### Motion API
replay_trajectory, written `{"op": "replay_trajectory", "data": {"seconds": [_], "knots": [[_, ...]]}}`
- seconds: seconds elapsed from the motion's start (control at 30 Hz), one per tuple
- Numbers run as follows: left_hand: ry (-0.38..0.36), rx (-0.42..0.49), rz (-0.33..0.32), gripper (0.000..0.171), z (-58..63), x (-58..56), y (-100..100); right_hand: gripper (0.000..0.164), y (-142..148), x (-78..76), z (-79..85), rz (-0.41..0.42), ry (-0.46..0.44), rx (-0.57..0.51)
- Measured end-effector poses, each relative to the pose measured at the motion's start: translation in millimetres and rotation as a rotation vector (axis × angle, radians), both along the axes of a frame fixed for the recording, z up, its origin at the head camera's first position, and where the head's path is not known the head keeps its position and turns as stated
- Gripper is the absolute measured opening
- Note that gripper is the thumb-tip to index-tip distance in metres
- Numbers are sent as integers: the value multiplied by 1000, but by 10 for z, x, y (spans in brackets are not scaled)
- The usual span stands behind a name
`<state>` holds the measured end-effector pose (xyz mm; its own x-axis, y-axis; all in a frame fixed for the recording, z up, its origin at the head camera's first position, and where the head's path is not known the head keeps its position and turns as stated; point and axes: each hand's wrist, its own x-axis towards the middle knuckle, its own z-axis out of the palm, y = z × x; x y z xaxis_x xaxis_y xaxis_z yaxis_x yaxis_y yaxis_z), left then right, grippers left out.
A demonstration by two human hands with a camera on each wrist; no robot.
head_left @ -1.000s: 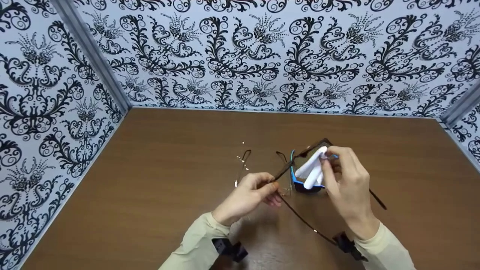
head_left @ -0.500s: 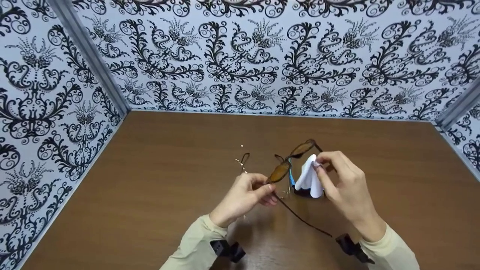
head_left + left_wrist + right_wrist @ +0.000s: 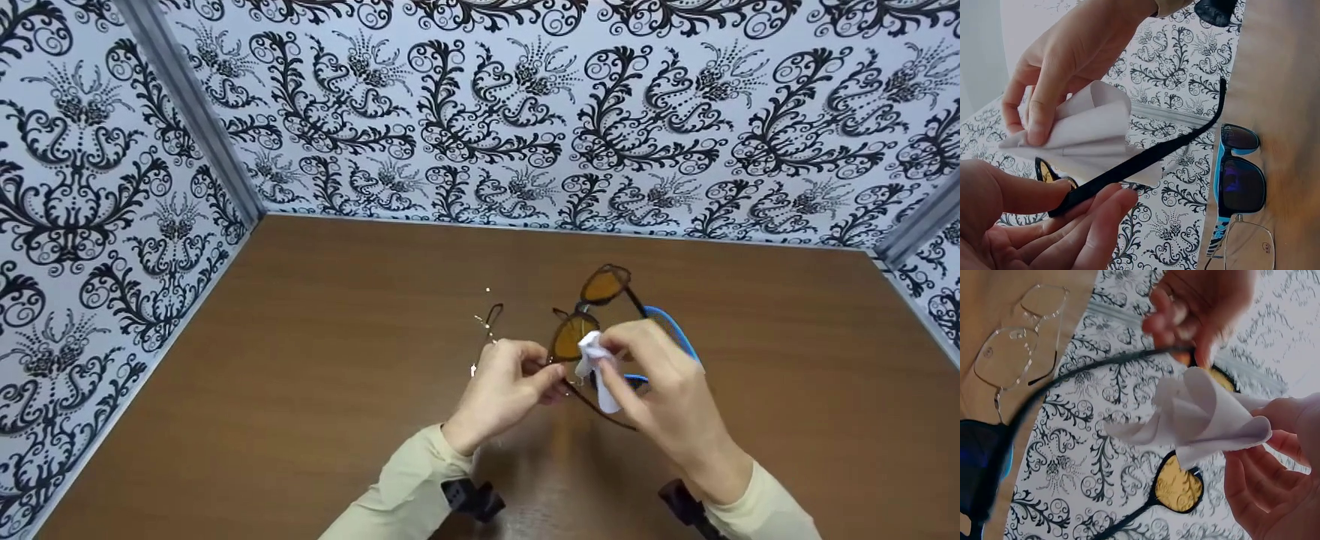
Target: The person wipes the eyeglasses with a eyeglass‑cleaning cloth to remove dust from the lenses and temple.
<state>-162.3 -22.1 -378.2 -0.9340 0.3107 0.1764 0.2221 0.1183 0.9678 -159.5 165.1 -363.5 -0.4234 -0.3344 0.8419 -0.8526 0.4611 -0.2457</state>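
My left hand (image 3: 514, 386) pinches dark-framed sunglasses (image 3: 574, 336) with amber lenses where one temple meets the front. In the left wrist view that black temple (image 3: 1145, 160) runs out past the thumb and fingertips. A white cleaning cloth (image 3: 1196, 413) hangs in folds from my right hand (image 3: 660, 386), gripped between thumb and fingers. Seen from the head, the cloth overlaps the edge of the nearer lens. The far amber lens (image 3: 1178, 484) shows uncovered in the right wrist view. Part of the frame is hidden behind the cloth and right hand.
Blue-and-black sunglasses (image 3: 1241, 180) lie on the brown table (image 3: 337, 337) beyond the right hand. Thin wire-framed glasses (image 3: 1008, 357) rest beside them, partly behind the left hand in the head view. Patterned walls (image 3: 487, 112) stand at the back and sides.
The amber sunglasses have turned so their lenses face the head camera more. My right hand has brought the cloth left and down, from beside the frame to the nearer lens.
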Motion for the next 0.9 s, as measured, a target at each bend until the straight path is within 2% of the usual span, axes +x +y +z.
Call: {"op": "replay_trajectory", "data": {"seconds": [0.2, 0.37, 0.57, 0.7, 0.9], "knots": [[83, -49, 42, 11, 2, 0, 20, 26, -79, 86, -61, -55, -1, 45], [85, -48, 36, 9, -2, 12, 14, 24, -11, 35, -49, -59, 22, -34], [97, -65, 22, 8, -5, 39, 1, 9, 140, -58, -4, -123, -2, -56], [75, -32, -11, 9, -12, 57, -1, 18, 233, -105, 8, -169, -3, -51], [53, -39, -9, 9, -15, 68, -34, 15, 378, -155, 13, -230, 17, -85]]}}
